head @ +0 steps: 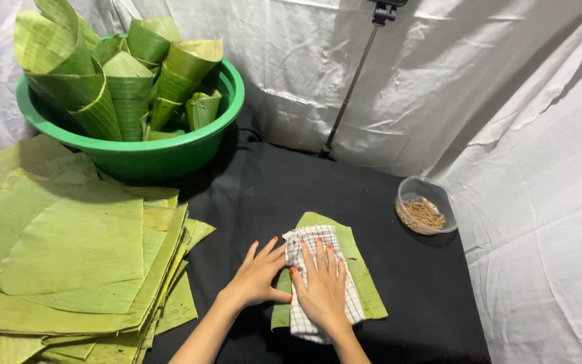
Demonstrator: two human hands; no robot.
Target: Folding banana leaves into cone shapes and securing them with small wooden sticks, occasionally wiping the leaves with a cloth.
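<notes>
A piece of green banana leaf (362, 269) lies on the black cloth-covered table (291, 195). A white checked cloth (310, 237) is spread over its middle. My right hand (322, 286) presses flat on the cloth, fingers spread. My left hand (259, 275) rests beside it on the leaf's left edge, fingers apart and touching the cloth's side. Neither hand is closed around anything.
A thick stack of flat banana leaves (69, 249) fills the left side. Behind it stands a green basin (170, 152) holding several leaf cones (112, 87). A clear bowl of small sticks (424, 210) sits at the right. A black tripod pole (351, 84) rises against the white backdrop.
</notes>
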